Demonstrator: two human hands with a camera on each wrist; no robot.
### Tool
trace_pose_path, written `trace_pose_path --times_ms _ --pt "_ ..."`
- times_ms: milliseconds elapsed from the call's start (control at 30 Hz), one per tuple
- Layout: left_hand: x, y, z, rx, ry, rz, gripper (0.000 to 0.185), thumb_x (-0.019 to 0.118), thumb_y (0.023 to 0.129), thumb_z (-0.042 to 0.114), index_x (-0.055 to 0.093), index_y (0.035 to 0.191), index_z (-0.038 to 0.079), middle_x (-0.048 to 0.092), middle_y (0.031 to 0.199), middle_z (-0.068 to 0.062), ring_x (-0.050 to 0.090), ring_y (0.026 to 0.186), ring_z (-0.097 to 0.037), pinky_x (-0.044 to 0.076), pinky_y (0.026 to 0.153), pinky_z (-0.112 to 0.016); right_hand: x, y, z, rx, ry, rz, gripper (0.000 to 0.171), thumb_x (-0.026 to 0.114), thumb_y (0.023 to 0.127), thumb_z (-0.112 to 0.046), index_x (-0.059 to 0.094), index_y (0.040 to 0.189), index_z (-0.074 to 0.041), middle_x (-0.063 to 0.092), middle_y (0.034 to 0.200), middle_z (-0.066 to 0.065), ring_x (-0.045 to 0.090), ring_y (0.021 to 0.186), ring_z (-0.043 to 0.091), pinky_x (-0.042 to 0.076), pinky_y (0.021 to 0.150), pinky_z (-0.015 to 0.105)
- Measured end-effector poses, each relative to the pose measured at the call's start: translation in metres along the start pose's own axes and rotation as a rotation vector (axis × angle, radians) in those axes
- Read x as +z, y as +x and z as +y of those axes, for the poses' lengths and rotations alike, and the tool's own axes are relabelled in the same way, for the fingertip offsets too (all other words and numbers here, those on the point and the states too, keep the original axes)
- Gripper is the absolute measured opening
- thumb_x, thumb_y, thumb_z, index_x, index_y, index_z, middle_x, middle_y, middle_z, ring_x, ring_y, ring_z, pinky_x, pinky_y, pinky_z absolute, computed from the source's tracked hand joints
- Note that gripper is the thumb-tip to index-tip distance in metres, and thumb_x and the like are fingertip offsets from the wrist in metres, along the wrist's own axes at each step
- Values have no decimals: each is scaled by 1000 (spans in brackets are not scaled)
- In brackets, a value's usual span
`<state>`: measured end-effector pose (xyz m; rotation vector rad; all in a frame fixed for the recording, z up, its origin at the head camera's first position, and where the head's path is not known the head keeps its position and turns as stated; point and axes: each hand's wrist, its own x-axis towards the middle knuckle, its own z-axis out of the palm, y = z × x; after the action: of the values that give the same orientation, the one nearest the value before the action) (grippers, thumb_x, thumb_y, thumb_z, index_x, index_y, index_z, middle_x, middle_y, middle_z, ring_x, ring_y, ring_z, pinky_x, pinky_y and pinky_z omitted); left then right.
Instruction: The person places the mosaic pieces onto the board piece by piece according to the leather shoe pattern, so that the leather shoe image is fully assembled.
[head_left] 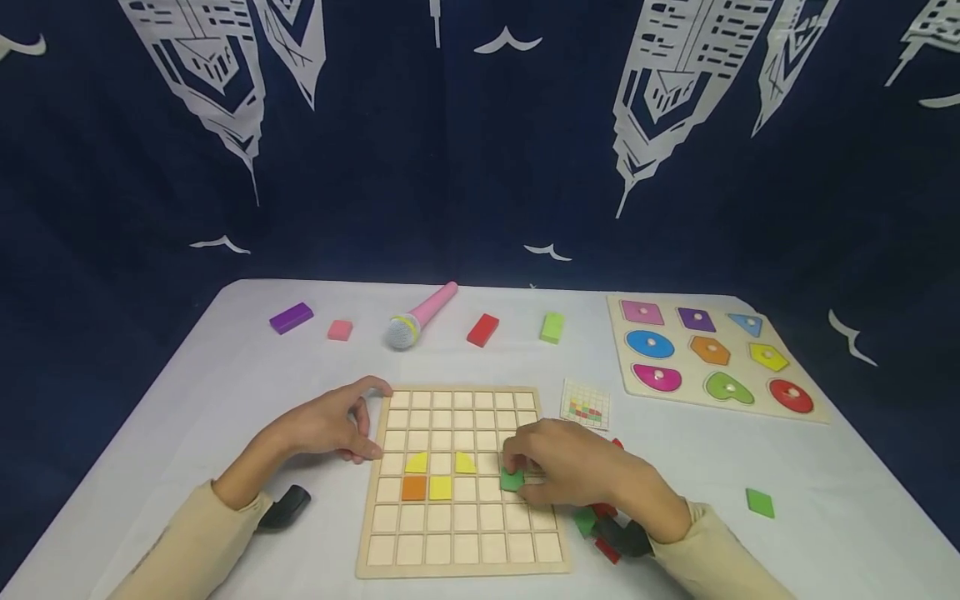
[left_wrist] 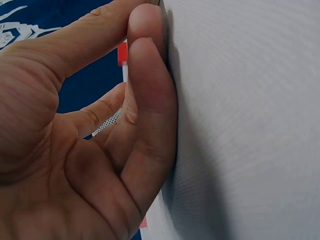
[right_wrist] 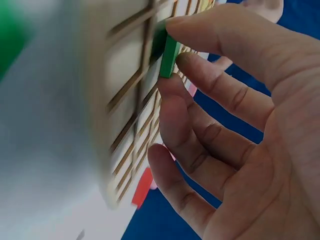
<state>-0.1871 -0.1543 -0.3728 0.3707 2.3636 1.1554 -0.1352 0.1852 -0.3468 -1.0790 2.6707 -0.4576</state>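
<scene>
Right hand [head_left: 577, 467] pinching green tile [head_left: 512, 480] over grid board [head_left: 390, 546]; left hand [head_left: 330, 423] resting relaxed, holding nothing, at board's left edge.

Four loose blocks along the far edge: purple [head_left: 291, 317], pink [head_left: 340, 330], red [head_left: 482, 330], green [head_left: 552, 327]. Four tiles set in the grid board [head_left: 459, 560]: two yellow quarter-rounds [head_left: 417, 462], one yellow square [head_left: 440, 488], one orange square [head_left: 413, 487]. Nine knobbed shapes in the right-hand puzzle [head_left: 817, 414]; one pink microphone [head_left: 420, 317].

This looks like a staged recording corner rather than a lived-in room: a table [head_left: 225, 392] under a white cloth, backed by a dark blue curtain [head_left: 420, 167] printed with white skyscrapers. Children's toys lie on it (a pink toy microphone [head_left: 420, 317], a shape-peg puzzle [head_left: 712, 354], coloured blocks).
</scene>
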Motion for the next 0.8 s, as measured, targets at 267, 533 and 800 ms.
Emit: trace_pose_path --times_ms 267,533,800 --pt "1 -1 1 -24 -2 10 80 89 72 9 45 139 13 56 86 -12 63 62 -20 51 60 -32 6 26 -26 -132 -81 -13 16 79 79 -17 67 89 -20 59 79 -11 47 70 2 42 66 19" --pt "-1 -2 0 -24 -5 7 81 89 72 9 45 140 13 56 86 -12 64 63 -19 51 60 -32 15 50 -56 -218 -109 -77 16 78 80 -17 69 93 -21 59 79 -15 47 68 -1 40 65 15" --pt "-2 -2 -1 12 -10 -12 79 88 73 9 44 138 12 57 84 -12 63 61 -19 50 59 -32 27 65 -70 -275 -135 -79 18 78 80 -19 67 94 -22 58 81 -16 47 69 -3 38 61 11"
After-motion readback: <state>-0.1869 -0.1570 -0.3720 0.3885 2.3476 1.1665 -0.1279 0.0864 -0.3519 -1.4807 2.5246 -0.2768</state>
